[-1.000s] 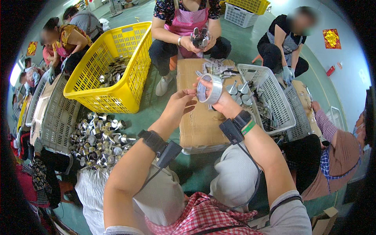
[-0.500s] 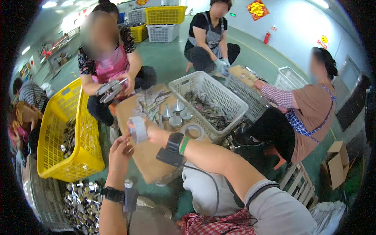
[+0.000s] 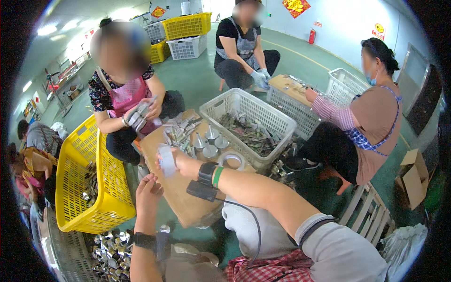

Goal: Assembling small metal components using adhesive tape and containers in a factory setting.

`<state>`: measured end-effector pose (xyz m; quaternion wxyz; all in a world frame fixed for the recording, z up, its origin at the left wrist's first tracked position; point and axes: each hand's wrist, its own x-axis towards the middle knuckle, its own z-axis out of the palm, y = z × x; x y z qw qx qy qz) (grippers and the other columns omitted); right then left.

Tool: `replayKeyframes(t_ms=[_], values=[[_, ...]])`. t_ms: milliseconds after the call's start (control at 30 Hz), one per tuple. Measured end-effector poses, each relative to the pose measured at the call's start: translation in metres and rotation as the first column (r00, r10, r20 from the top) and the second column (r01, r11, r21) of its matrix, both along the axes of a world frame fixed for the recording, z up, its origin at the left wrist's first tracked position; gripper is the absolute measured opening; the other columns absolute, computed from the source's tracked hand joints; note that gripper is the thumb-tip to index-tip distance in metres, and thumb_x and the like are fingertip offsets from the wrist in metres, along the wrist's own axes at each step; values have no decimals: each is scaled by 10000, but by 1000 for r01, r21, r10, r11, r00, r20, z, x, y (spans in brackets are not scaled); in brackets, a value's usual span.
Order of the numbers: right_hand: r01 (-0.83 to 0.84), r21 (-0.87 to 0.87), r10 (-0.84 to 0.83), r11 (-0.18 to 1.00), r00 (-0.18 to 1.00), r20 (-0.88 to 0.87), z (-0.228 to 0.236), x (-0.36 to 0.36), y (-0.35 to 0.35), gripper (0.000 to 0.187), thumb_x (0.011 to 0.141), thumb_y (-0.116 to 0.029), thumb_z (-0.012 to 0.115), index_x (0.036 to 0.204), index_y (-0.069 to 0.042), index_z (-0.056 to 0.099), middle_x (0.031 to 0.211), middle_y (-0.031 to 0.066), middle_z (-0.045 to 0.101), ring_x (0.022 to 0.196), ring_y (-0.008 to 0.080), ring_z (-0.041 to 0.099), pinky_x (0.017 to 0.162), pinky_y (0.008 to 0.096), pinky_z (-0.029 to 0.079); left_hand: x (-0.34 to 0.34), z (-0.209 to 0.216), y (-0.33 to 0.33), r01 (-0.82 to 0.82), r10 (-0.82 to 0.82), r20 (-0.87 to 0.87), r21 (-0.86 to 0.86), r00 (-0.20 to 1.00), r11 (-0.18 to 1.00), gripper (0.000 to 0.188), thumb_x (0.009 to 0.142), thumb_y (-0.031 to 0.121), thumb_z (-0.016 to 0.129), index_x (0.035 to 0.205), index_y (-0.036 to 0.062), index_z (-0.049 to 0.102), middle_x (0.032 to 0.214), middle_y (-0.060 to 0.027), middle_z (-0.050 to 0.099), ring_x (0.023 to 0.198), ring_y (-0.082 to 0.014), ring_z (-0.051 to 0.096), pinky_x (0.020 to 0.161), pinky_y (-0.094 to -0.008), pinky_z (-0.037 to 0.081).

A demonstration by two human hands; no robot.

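My right hand grips a wide roll of grey tape, held on edge above the cardboard-topped work surface. Just below and left of the roll is my left hand, its fingers curled together in a pinch; whatever they hold, if anything, is too small to make out. Several metal discs with upright stems stand on the cardboard beyond my right hand. Beside them lies a second tape roll, flat. A pile of thin grey strips covers the far part of the cardboard.
A white crate of strips stands at the far right of the cardboard, a yellow crate at left. Loose metal parts heap at lower left. A co-worker in a pink apron holds metal parts opposite; two others sit around a second cardboard-topped crate.
The view has shifted slightly. My right hand has tilted the tape roll, so its opening shows less. My left fingers have drawn closer together. The co-worker opposite has turned the metal parts.
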<state>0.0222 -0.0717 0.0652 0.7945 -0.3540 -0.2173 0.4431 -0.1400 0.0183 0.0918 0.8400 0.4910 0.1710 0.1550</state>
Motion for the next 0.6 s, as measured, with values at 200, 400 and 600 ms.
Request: replayKeyframes(t_ms=[200,400,600], values=[[40,94,-55,995,985,163,-17,41,23,144,917,-225,476,939,-103,550,879,21,608,828,142,618,723,293,511,6,-4,-5,-25,26,-15,39,1000,999,134,847,119,551,979,98,536,874,-11,570,766,-137,544,702,-287,455],[137,94,-134,986,990,-43,-24,50,47,98,886,-168,534,877,-78,572,794,44,627,729,174,632,652,291,521,8,-4,-12,-58,59,-110,12,992,998,123,877,120,523,999,113,528,904,18,563,805,-122,539,729,-287,455],[56,-131,-37,990,990,139,-35,19,51,112,883,-147,506,893,-59,574,798,46,626,701,153,627,630,275,508,2,-21,8,-109,116,-103,68,988,992,142,887,132,506,1022,86,517,914,1,558,842,-119,529,744,-286,425]])
